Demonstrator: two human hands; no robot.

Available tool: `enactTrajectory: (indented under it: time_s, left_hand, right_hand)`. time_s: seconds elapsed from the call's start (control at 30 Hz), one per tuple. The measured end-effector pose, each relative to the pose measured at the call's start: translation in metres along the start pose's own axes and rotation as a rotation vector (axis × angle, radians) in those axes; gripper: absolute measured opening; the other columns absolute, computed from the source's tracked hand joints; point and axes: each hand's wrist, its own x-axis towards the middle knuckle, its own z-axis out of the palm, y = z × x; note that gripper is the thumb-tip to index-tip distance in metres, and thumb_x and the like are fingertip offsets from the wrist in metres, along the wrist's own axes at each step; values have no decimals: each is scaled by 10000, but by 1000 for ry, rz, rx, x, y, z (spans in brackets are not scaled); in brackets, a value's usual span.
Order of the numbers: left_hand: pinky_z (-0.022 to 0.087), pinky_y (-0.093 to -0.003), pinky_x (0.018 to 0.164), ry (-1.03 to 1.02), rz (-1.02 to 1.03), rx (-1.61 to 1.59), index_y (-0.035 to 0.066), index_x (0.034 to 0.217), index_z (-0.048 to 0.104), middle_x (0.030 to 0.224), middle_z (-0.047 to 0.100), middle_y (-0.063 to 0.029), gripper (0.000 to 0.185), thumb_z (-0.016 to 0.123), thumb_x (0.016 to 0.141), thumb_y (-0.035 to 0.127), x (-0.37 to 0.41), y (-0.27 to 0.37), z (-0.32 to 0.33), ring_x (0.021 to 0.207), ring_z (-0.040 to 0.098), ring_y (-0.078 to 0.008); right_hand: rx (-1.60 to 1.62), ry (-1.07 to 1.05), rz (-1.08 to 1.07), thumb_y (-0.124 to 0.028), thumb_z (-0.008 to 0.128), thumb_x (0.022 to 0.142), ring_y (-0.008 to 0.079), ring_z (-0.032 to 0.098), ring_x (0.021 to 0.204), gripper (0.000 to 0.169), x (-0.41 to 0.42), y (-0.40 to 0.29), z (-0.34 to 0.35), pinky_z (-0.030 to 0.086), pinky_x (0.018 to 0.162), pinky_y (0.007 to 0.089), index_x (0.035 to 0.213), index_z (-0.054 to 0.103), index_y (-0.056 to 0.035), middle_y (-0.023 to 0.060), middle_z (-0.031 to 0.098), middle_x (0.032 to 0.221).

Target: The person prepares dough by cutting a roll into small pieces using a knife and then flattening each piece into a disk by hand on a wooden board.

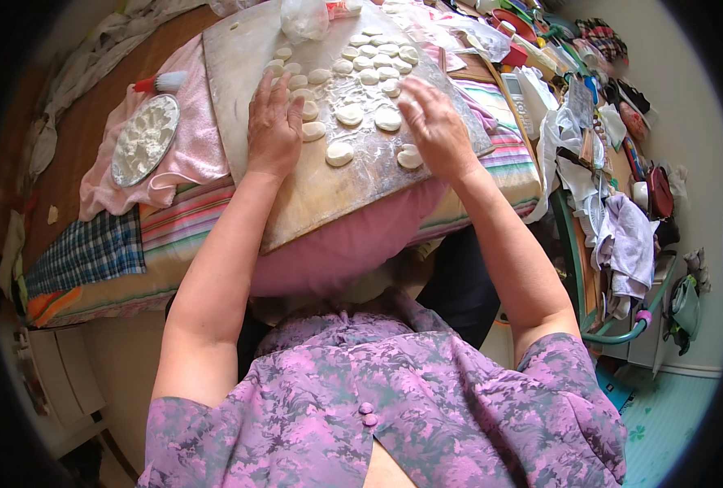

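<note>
A floured wooden board (312, 201) lies before me with many flattened rounds of dough (350, 114) on it. My left hand (275, 125) rests palm down over the board's left part, its fingers on or just above a column of dough rounds (314, 130); its thumb is beside them. To the right, my right hand (435, 125) has its fingers apart near one round (388, 119), with another round (409, 156) close by its wrist. Neither hand appears to hold anything. A lone round (339, 154) lies nearest the board's front edge.
Left of the board, an oval metal dish of flour (146, 140) and a red-handled brush (160, 82) lie on a pink towel (197, 140). A clear plastic bag (304, 19) stands at the board's far edge. Cloths, a remote control (518, 100) and other clutter crowd the right side.
</note>
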Motion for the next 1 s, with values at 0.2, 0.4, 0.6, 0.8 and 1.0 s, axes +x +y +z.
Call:
enactTrajectory:
  time_s: [0.2, 0.4, 0.6, 0.8, 1.0]
  left_hand:
    - [374, -429, 1057, -10, -30, 15, 90, 1304, 545, 1400, 453, -176, 408, 555, 959, 308, -1, 2, -5, 1263, 443, -363]
    - [380, -430, 1049, -15, -34, 13, 85, 1290, 553, 1395, 453, -182, 402, 558, 958, 312, 1, -1, -8, 1261, 441, -369]
    - [395, -440, 1031, 62, 21, -59, 68, 1235, 592, 1327, 516, -190, 357, 590, 941, 270, 7, 12, -10, 1224, 474, -367]
    - [490, -260, 869, -236, -342, -886, 15, 1235, 591, 1136, 637, -87, 313, 625, 943, 124, -1, 70, -27, 1038, 604, -148]
    - [558, -252, 639, -272, -625, -1172, 9, 1041, 660, 897, 689, -46, 178, 658, 923, 144, -11, 91, -33, 765, 656, -117]
  right_hand:
    - [-21, -298, 37, -233, 734, 800, 255, 627, 857, 309, -21, -17, -36, 503, 773, 348, 1064, 674, -84, 93, 625, 1009]
    - [10, -372, 63, -150, 760, 740, 260, 620, 803, 262, -19, -19, -37, 498, 733, 357, 924, 604, -48, 103, 614, 921]
    - [331, -252, 312, -122, 724, 827, 89, 588, 690, 150, 1, -12, -18, 471, 649, 252, 897, 639, -22, 25, 658, 772]
    - [1031, -82, 498, -157, 706, 874, 46, 596, 713, 172, 13, -27, 13, 454, 611, 204, 997, 690, -37, 12, 694, 850]
    - [957, -39, 444, -137, 682, 881, 67, 614, 701, 141, 8, -56, 16, 477, 619, 222, 969, 717, -32, 17, 703, 813]
